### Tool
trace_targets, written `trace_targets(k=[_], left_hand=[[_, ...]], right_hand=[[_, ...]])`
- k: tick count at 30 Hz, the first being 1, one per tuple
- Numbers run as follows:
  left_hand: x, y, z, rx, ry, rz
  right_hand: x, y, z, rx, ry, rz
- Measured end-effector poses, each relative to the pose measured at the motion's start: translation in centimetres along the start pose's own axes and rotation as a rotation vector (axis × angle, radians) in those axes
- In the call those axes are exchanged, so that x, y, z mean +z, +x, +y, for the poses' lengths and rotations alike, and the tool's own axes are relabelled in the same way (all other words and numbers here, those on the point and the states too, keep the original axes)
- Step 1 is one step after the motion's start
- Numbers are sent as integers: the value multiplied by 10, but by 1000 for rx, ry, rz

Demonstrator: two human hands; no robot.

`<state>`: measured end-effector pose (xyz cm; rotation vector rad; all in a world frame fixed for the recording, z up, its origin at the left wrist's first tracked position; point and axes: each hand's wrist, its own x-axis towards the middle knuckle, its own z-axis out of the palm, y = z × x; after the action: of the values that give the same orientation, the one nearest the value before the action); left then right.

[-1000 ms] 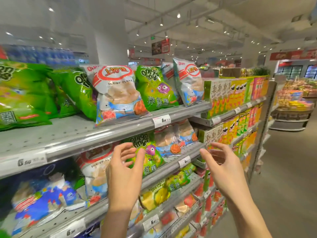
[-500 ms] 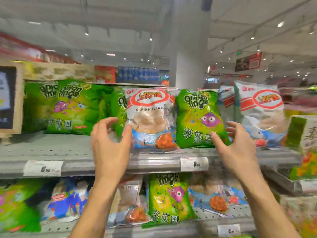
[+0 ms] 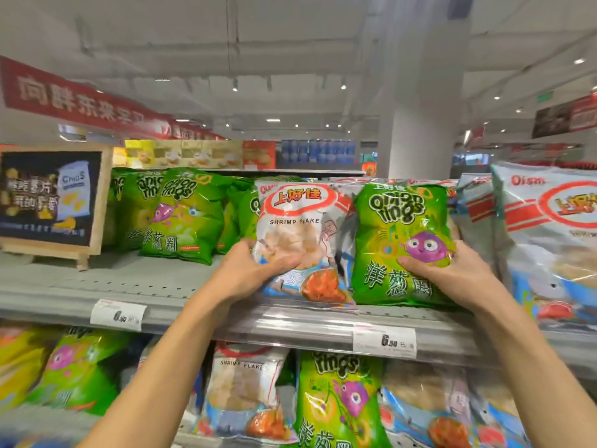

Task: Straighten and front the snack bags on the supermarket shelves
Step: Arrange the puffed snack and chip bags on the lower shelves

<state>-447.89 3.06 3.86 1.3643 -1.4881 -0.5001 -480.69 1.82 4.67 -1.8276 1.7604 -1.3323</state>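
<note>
A grey perforated metal shelf [image 3: 135, 279] is being lit by ceiling spots, with a white pillar [image 3: 420, 124] and red banner [image 3: 74, 98] showing behind. Up front on it, a crinkly white shrimp bag [image 3: 300, 240] is being pinched at its left edge by the left hand [image 3: 245, 273] — thumb across the front. The glossy green onion bag [image 3: 403, 247] just beside it is being gripped by the right hand [image 3: 452, 273] — fingers curled round its right side.
</note>
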Motion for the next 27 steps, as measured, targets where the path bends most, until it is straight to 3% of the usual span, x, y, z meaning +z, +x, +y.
trace_targets(k=[3, 7, 12, 17, 22, 27], left_hand=[[0, -1, 1, 50, -52, -1], [-5, -3, 3, -21, -114, 114], [1, -2, 19, -25, -103, 239], [58, 2, 49, 60, -89, 143], [124, -7, 72, 131, -21, 3], [146, -12, 80, 117, 19, -15]], right_hand=[[5, -6, -7, -3, -66, 85], [2, -23, -27, -9, -236, 254], [-29, -41, -25, -51, -212, 396], [-66, -68, -2, -87, -89, 472], [-90, -97, 25, 14, -80, 492], [-95, -116, 29, -1, -88, 501]])
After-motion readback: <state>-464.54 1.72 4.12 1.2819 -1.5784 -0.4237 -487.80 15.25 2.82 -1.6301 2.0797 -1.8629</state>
